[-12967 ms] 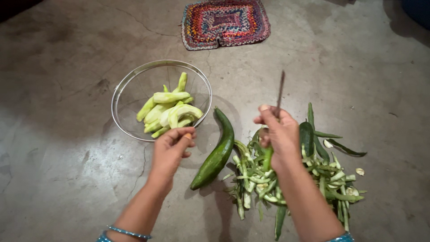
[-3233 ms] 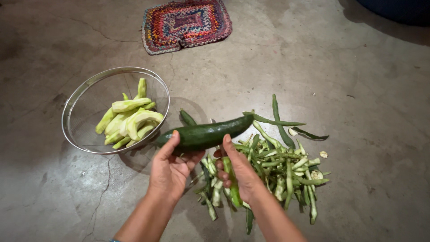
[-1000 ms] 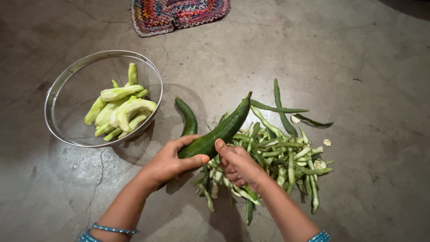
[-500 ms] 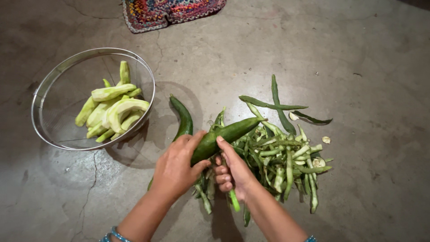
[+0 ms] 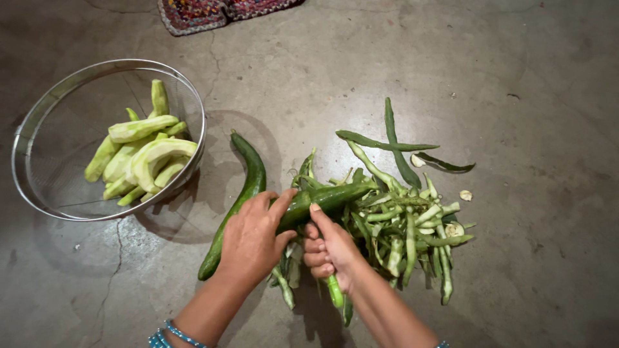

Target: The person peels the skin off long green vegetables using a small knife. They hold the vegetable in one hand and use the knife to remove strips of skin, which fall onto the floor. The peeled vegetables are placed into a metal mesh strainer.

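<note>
Two hands meet at lower centre of frame. Left hand point(image 5: 253, 240) wraps the dark green cucumber point(image 5: 325, 200), which lies tilted above the heap of green peelings point(image 5: 400, 225) at centre right. Right hand point(image 5: 330, 250) is clenched on a green-handled tool point(image 5: 335, 293), thumb pressing the cucumber. Second whole cucumber point(image 5: 240, 196) lies on the concrete floor point(image 5: 516, 129), left of the hands. Wire mesh bowl point(image 5: 39, 119), upper left, holds pale peeled cucumber pieces point(image 5: 138, 151). Woven mat point(image 5: 219, 9) at top edge.

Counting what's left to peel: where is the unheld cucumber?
The whole cucumber lies on the floor left of centre, between the wire bowl and the peel pile.
</note>
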